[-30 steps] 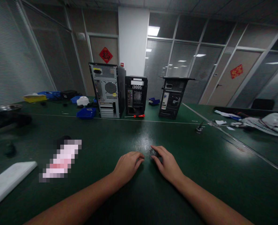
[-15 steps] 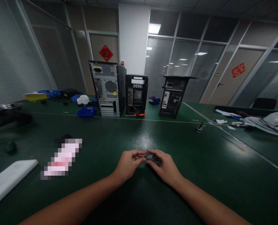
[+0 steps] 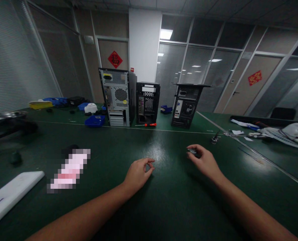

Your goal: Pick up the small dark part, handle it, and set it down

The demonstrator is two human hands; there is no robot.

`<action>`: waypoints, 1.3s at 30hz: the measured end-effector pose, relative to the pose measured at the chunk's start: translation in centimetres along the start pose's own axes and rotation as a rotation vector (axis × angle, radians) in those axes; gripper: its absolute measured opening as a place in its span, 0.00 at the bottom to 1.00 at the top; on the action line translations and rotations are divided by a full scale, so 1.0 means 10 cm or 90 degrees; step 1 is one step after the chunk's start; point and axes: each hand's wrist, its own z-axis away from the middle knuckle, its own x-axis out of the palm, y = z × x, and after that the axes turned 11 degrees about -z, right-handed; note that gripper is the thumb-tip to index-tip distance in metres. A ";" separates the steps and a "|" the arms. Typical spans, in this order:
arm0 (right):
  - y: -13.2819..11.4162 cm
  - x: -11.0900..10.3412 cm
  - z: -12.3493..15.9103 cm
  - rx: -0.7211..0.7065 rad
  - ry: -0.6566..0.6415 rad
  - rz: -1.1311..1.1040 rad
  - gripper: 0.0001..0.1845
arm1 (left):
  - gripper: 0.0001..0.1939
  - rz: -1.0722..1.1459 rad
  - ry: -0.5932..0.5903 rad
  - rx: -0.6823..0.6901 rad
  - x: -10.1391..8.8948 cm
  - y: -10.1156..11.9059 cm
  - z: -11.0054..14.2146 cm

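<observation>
Over the middle of the green table (image 3: 108, 150), my left hand (image 3: 138, 172) is closed in a loose pinch. Thumb and fingertips come together; whatever lies between them, if anything, is too small to make out. My right hand (image 3: 204, 161) is apart from it, farther right and raised above the tabletop. Its thumb and fingers grip a small grey round metal part (image 3: 192, 151), mostly covered by the fingers. Beyond that hand, a small metal piece with an upright shaft (image 3: 214, 139) stands on the table.
Three computer cases stand at the back: a tall one (image 3: 117, 97), a narrow one (image 3: 148, 103) and a right one (image 3: 186, 106). A red screwdriver (image 3: 150, 125) lies before them. Blue bins (image 3: 95, 121) sit left. A white block (image 3: 15, 190) and a blurred-out pink item (image 3: 70, 169) lie nearer.
Both hands met at the round metal part half a second ago. My right hand has since carried it right and away from me; my left hand stays near the middle.
</observation>
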 end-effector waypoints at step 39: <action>1.34 -1.10 -0.08 0.129 0.253 0.227 0.26 | 0.15 -0.361 -0.122 -0.027 -0.06 0.07 0.00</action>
